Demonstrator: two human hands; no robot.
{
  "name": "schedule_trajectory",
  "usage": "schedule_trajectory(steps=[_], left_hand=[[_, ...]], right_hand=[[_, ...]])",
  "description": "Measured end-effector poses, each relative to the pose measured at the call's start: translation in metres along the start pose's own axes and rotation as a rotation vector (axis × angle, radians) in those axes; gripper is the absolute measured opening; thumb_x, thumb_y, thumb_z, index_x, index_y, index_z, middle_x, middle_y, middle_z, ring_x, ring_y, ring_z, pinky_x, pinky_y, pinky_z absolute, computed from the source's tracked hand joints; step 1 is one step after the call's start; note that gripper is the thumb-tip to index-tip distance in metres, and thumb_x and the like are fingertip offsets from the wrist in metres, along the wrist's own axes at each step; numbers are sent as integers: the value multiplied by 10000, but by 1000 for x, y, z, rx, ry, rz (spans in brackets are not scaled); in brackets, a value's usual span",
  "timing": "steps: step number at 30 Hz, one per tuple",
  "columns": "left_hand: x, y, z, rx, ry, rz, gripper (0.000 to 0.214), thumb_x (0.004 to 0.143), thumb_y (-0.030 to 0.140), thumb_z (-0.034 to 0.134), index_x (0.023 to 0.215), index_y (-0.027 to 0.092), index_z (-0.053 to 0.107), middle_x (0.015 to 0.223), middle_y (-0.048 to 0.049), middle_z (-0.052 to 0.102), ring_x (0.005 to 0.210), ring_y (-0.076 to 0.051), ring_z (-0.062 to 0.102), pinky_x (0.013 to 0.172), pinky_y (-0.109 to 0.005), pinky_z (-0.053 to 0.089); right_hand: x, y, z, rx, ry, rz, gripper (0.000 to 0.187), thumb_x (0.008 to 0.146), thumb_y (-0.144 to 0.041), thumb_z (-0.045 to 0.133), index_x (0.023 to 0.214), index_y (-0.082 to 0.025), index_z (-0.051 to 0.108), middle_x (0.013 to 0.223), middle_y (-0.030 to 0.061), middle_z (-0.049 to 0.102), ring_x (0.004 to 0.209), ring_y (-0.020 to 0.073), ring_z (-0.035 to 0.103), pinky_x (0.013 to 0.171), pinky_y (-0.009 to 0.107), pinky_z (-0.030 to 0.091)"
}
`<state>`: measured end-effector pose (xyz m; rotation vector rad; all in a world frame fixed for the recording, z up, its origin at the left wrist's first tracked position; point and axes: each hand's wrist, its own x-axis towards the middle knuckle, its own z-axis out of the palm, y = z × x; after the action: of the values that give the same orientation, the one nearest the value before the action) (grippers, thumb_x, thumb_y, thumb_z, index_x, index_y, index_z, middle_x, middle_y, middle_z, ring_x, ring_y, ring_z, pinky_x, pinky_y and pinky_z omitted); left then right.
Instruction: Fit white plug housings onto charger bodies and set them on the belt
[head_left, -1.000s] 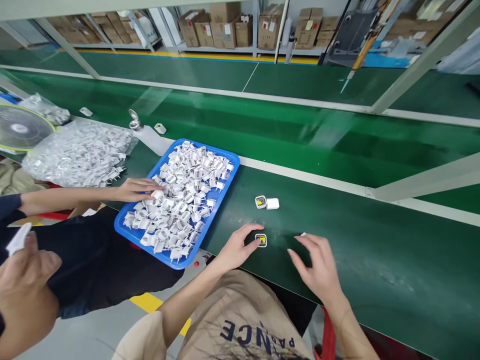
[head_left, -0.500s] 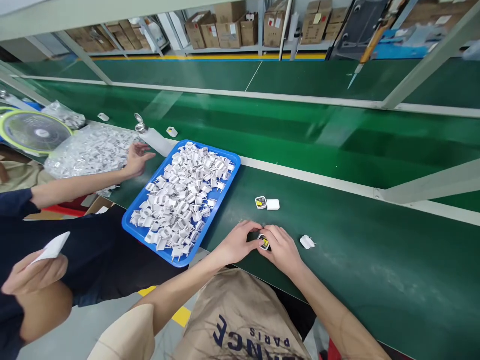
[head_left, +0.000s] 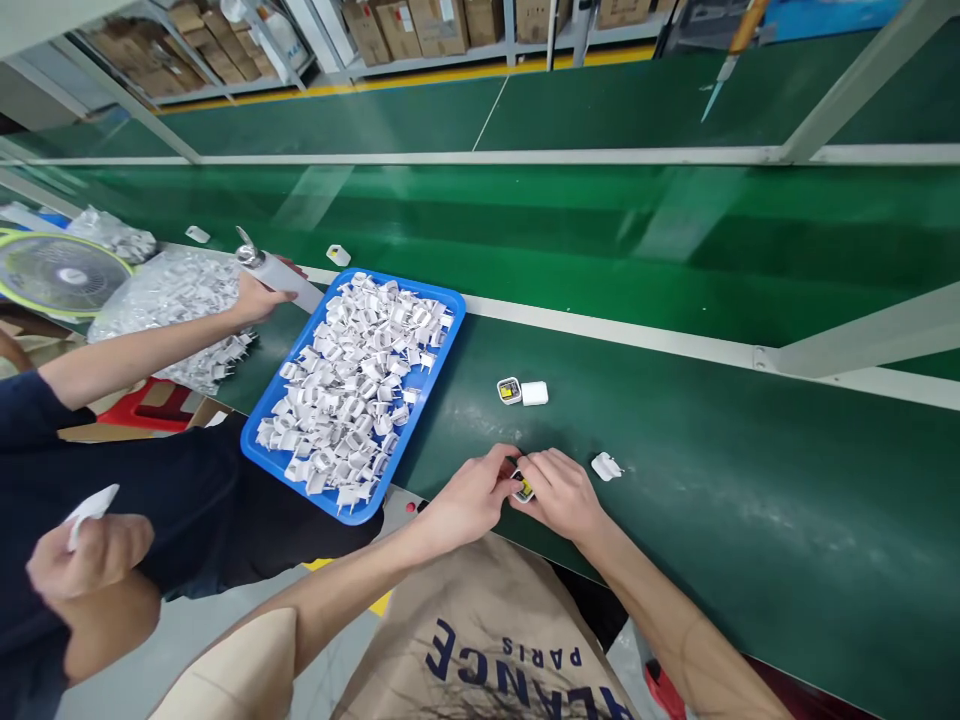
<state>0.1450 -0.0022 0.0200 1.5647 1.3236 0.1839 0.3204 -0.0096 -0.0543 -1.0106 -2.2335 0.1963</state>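
Low over the green bench, my left hand (head_left: 474,492) and my right hand (head_left: 561,495) meet around one small white plug charger housing (head_left: 523,490). Its open side faces up, showing yellow and dark parts inside. Fingers of both hands are closed on it and hide most of its rim. Just beyond lies another open charger housing (head_left: 508,391) with yellow inside, touching a white closed-looking piece (head_left: 535,393). To the right of my right hand rests a white housing with pins (head_left: 606,466).
A blue tray (head_left: 427,400) heaped with white plug housings stands at left. A co-worker's hand (head_left: 259,298) grips a white bottle (head_left: 289,278); the other hand (head_left: 90,550) holds something white. Beyond are a bag of parts (head_left: 169,300), a fan (head_left: 64,275) and a white rail (head_left: 600,325).
The co-worker's far hand has closed on the bottle and tilted it. My hands stay together on the charger housing with small finger shifts. The view has tipped down slightly.
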Motion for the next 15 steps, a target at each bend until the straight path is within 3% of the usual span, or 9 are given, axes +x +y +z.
schedule_trajectory(steps=[6,11,15], left_hand=[[4,-2,-1,-91,-16,-19,264,936,223,500,1191,232,568,1002,-24,726,927,-194,695,795,-291,517],[11,-6,-16,-347,-204,-3,345,889,367,649,1179,189,597,1042,-67,713,1006,-218,671,895,-330,516],[20,-8,-15,-451,-224,-24,374,783,333,749,1082,157,611,966,-63,686,938,-204,645,853,-325,503]], right_hand=[[1,-1,-3,-38,-8,-1,220,1013,-279,472,852,-183,586,721,29,554,669,172,472,671,326,372],[6,1,-5,-53,7,41,204,972,-276,505,792,-195,556,715,26,537,671,173,439,662,333,321],[8,4,-6,-94,-17,6,209,941,-294,533,755,-199,530,697,27,514,682,183,413,663,349,274]])
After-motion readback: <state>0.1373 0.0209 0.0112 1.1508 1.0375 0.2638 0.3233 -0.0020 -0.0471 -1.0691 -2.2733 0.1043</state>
